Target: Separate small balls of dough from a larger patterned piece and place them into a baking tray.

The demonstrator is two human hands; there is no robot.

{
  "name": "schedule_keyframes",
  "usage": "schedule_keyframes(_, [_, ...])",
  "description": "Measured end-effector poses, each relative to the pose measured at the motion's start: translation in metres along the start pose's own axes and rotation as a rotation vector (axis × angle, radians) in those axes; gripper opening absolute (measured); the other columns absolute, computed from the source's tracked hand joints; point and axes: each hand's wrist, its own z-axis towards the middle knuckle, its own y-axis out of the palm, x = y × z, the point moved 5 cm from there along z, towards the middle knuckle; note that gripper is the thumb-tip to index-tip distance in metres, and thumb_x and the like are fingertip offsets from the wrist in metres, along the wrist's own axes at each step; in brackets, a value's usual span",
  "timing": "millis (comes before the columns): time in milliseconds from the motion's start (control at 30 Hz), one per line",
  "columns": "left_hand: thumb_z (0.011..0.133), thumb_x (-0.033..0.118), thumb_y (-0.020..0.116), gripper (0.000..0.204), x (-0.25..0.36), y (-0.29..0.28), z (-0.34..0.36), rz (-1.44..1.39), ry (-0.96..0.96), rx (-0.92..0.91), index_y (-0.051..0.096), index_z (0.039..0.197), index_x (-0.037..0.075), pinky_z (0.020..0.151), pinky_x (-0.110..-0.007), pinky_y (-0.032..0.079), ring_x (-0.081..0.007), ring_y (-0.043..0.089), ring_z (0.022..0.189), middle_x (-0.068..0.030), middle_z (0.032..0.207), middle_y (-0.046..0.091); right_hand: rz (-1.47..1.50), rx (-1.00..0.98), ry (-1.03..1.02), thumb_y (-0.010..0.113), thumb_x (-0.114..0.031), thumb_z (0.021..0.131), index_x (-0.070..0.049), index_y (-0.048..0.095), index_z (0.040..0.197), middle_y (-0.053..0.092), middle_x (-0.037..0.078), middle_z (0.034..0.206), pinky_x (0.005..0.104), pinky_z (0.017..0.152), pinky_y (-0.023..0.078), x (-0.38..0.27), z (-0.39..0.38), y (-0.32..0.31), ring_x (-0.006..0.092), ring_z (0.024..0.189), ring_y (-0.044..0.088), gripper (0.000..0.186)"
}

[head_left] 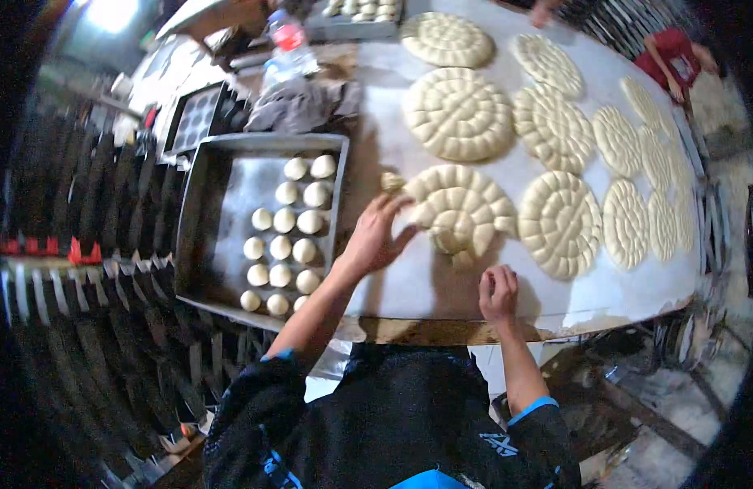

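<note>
Passage exists on the near side of the table [421, 297], between the left hand [380, 232] and right hand [499, 293]; the cut dough round [466, 200] bounds it on the far side. The lane right of the tray [262, 141] is obstructed by the left hand. The left forearm [311, 310] bars the tray's near right corner. Flat dough rounds [560, 224] crowd the right and far areas.

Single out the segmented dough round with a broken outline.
The dough round nearest the left hand: its near edge is ragged and gapped, while the neighbouring rounds show full, closed outlines.
</note>
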Motion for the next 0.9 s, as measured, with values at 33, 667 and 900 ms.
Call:
schedule_keyframes(33, [0.084, 0.023, 0.072, 0.044, -0.017, 0.034, 0.027, -0.011, -0.004, 0.009, 0.058, 0.122, 0.004, 0.093, -0.047, 0.048, -0.0398, 0.058, 0.108, -0.022, 0.121, 0.058, -0.066, 0.003, -0.074, 0.058, -0.014, 0.085, -0.004, 0.058, 0.083, 0.055, 0.015, 0.083, 0.0466, 0.074, 0.042, 0.015, -0.014, -0.009, 0.0369, 0.078, 0.054, 0.01])
schedule_keyframes(667, [0.093, 0.047, 0.059, 0.051, -0.077, 0.084, -0.006, 0.232, -0.459, 0.375, 0.048, 0.123, 0.007, 0.073, -0.051, 0.05, -0.0435, 0.067, 0.084, -0.0236, 0.086, 0.069, 0.04, 0.206, -0.028, 0.062, -0.013, 0.081, -0.007, 0.057, 0.081, 0.057, 0.01, 0.077, 0.0424, 0.073, 0.04, 0.064, -0.04, -0.043, 0.0306, 0.075, 0.057, 0.008])
schedule_keyframes(900, [0.097, 0.048, 0.054, 0.05, -0.057, 0.075, -0.162, -0.546, -0.657, 0.614, 0.055, 0.115, 0.001, 0.073, -0.039, 0.052, -0.0266, 0.066, 0.084, -0.0148, 0.096, 0.066, 0.154, 0.244, 0.194, 0.06, -0.026, 0.09, -0.003, 0.062, 0.089, 0.062, 0.01, 0.08, 0.0379, 0.069, 0.046, 0.057, -0.043, -0.03, 0.0226, 0.074, 0.059, 0.023])
